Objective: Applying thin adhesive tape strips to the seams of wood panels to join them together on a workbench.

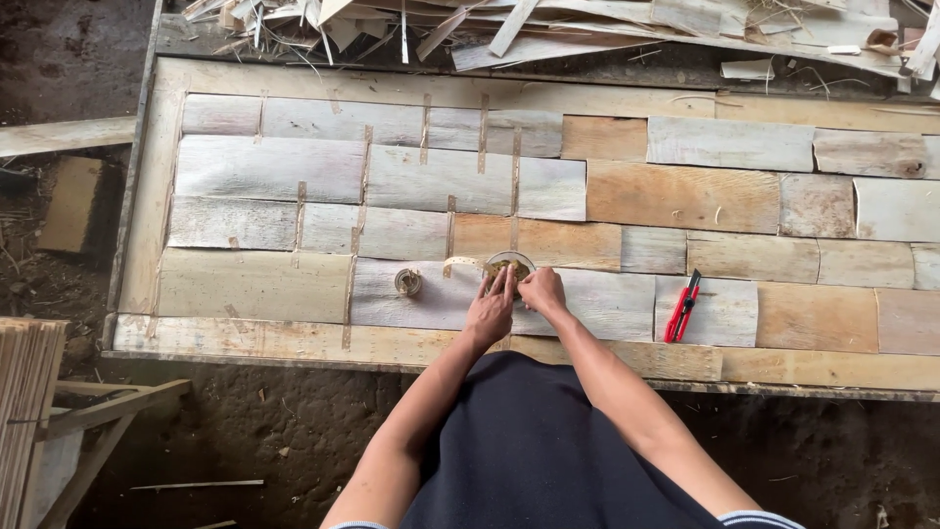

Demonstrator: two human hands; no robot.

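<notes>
Hands together at the near edge of the bench (147, 216), which carries rows of pale wood veneer sheets (676, 196) laid edge to edge. My left hand (490, 312) lies flat, grip open, fingers spread over a tape roll (511, 264) lying on its side on a grey sheet. My right hand (541, 290) is just beside it, grip pinched shut on the roll's rim; I cannot tell whether it holds the tape end. A loose strip of tape (460, 263) curls left from the roll. Small second roll (408, 282) near, to the left. Red utility knife (682, 307) lies well apart on my right. Scrap offcuts (548, 29) heaped beyond the far edge.
</notes>
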